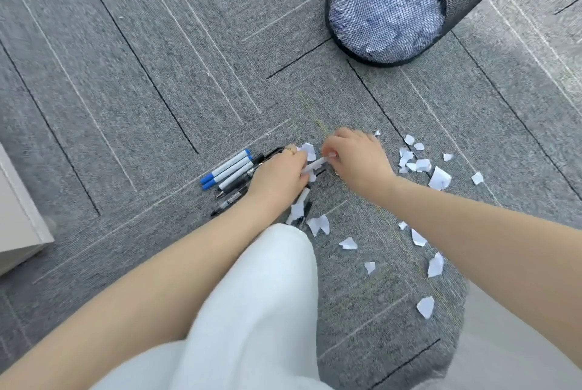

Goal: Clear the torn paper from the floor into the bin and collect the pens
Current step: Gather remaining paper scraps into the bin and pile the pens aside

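Note:
Several pens [227,170], blue-capped white ones and black ones, lie bunched on the grey carpet. My left hand [278,180] is closed over their right ends and also holds scraps of torn paper [308,150]. My right hand [356,158] pinches a white pen [316,165] at its tip, right beside the left hand. More torn paper bits [439,178] are scattered to the right and below the hands. A black mesh bin [387,5] holding white paper stands at the upper right.
My knee in white trousers [261,304] fills the lower middle. A pale furniture edge [19,219] sits at the left. More pens and scraps [299,210] lie just under my left wrist.

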Action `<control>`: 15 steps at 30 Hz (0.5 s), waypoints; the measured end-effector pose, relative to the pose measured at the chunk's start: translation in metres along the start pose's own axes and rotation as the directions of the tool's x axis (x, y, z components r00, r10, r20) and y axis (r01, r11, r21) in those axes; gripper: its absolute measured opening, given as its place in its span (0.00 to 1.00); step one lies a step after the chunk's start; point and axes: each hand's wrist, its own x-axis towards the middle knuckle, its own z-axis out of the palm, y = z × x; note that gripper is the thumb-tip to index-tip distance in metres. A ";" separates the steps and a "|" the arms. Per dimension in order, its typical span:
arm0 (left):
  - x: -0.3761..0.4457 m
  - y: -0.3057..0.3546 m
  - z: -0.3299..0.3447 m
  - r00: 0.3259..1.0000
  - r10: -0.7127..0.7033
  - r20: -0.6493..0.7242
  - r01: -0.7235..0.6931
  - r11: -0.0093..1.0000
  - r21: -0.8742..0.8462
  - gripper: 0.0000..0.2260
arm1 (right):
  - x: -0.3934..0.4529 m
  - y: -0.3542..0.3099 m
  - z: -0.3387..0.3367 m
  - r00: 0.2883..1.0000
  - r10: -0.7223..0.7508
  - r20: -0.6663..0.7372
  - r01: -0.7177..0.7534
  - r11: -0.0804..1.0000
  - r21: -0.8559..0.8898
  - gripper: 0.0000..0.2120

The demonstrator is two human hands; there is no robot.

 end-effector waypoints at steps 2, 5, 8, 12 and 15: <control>0.006 0.004 -0.001 1.000 -0.030 0.004 0.030 0.999 -0.019 0.08 | 0.000 0.000 -0.006 0.998 -0.056 0.006 0.056 0.998 -0.001 0.07; 0.002 0.000 -0.007 0.992 -0.101 -0.076 0.088 0.983 -0.162 0.05 | 0.000 -0.002 -0.009 0.993 -0.097 -0.071 0.101 0.993 0.054 0.07; -0.013 -0.010 -0.009 0.988 -0.110 -0.105 0.088 0.977 -0.194 0.04 | 0.004 0.000 -0.006 0.989 0.082 -0.123 -0.051 0.970 0.236 0.09; -0.009 -0.012 -0.006 1.000 -0.003 -0.008 0.002 0.999 -0.042 0.13 | 0.003 0.006 0.002 0.994 0.108 -0.027 -0.104 0.988 0.114 0.14; 0.012 -0.008 -0.013 0.996 0.045 -0.082 -0.045 0.999 0.007 0.12 | 0.003 0.007 -0.001 0.995 0.098 0.000 -0.098 0.994 0.051 0.17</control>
